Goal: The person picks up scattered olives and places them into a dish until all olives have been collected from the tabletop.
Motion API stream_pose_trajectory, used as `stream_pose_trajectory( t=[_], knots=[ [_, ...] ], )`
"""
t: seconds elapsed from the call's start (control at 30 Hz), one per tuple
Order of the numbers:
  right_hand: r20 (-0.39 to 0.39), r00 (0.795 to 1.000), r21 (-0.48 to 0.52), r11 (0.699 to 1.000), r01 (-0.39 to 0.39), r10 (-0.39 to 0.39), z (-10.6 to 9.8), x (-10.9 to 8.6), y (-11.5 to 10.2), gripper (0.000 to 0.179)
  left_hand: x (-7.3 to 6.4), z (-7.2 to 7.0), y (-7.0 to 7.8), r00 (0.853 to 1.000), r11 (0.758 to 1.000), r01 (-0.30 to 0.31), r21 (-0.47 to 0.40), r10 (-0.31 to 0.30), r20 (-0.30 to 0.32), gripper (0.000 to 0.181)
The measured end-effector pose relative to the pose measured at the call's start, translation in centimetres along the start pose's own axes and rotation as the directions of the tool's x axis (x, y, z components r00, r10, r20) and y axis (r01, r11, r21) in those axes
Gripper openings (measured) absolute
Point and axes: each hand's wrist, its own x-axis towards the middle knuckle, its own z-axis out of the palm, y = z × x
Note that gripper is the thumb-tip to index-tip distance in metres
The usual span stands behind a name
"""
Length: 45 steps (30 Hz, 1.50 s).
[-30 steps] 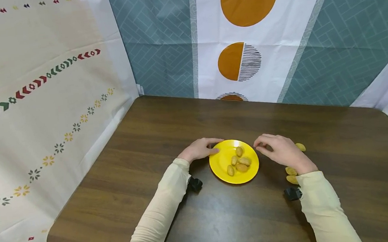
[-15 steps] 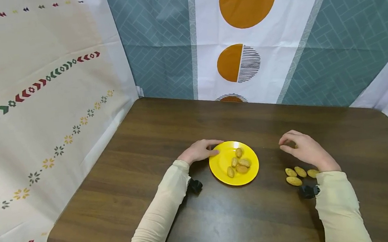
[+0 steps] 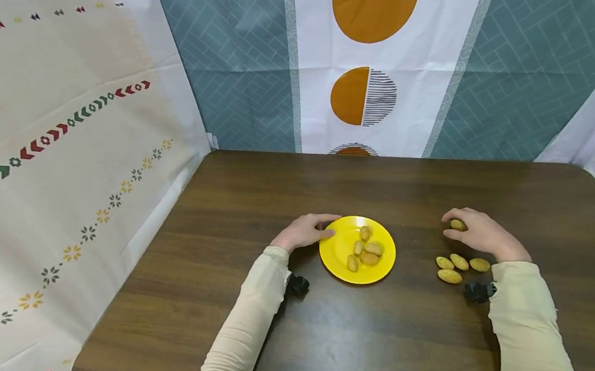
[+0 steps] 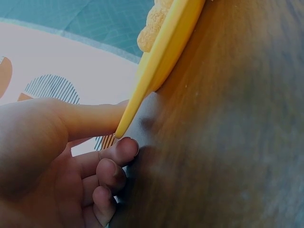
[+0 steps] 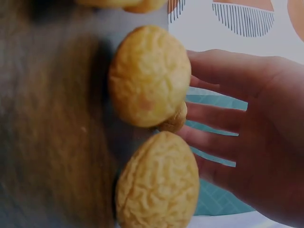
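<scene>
In the head view, my left hand (image 3: 302,233) holds the yellow plate (image 3: 337,265) at its left rim. The left wrist view has the thumb on the rim of the plate (image 4: 166,61) and curled fingers by its edge. Several small wrinkled potatoes (image 3: 369,258) lie on the plate. My right hand (image 3: 485,233) is spread around a single potato (image 3: 458,225), thumb on the near side and fingers on the far side. Whether they touch it is unclear. In the right wrist view, large near potatoes (image 5: 149,76) partly hide the fingertips and that farther potato (image 5: 175,119).
Several loose potatoes (image 3: 449,276) lie in a group just nearer than my right hand. The brown wooden table (image 3: 387,332) extends to a patterned cloth (image 3: 246,95) at the back and a white cloth (image 3: 64,220) on the left.
My right hand has moved right, from beside the plate to the far loose potato, uncovering the potatoes nearer to me. The left hand stays at the plate's rim.
</scene>
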Motion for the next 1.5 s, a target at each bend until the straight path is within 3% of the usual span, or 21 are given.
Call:
stream_pose_trajectory(
  t=[0.2, 0.63, 0.9, 1.2, 1.37, 1.5],
  knots=[
    [-0.002, 1.000, -0.011, 1.000, -0.002, 0.002, 0.4, -0.1, 0.1, 0.029, 0.0, 0.2, -0.1, 1.000, 1.000, -0.004, -0.006, 0.004, 0.006, 0.046],
    [-0.027, 1.000, -0.008, 1.000, 0.011, -0.011, 0.6, 0.2, 0.2, 0.032, 0.0, 0.1, -0.1, 1.000, 1.000, 0.002, 0.000, -0.002, 0.002, 0.046],
    [-0.074, 0.997, 0.012, 1.000, -0.002, 0.003, 0.6, 0.4, 0.5, 0.029, 0.0, 0.3, -0.1, 1.000, 1.000, 0.018, -0.018, -0.018, 0.001, 0.046],
    [-0.127, 0.991, 0.057, 0.997, 0.046, -0.039, 0.2, 0.4, 0.1, 0.028, 0.1, 0.2, -0.1, 1.000, 1.000, 0.001, -0.010, -0.001, 0.004, 0.046],
    [-0.188, 0.982, 0.062, 0.997, 0.043, -0.031, -0.3, 0.1, -0.4, 0.031, 0.1, 0.1, -0.1, 1.000, 1.000, -0.004, -0.011, 0.004, 0.003, 0.047],
    [-0.284, 0.958, 0.061, 0.997, 0.050, -0.031, -0.7, -0.1, -0.9, 0.031, 0.1, 0.0, -0.1, 1.000, 1.000, -0.008, -0.015, 0.008, 0.003, 0.046]
  ],
)
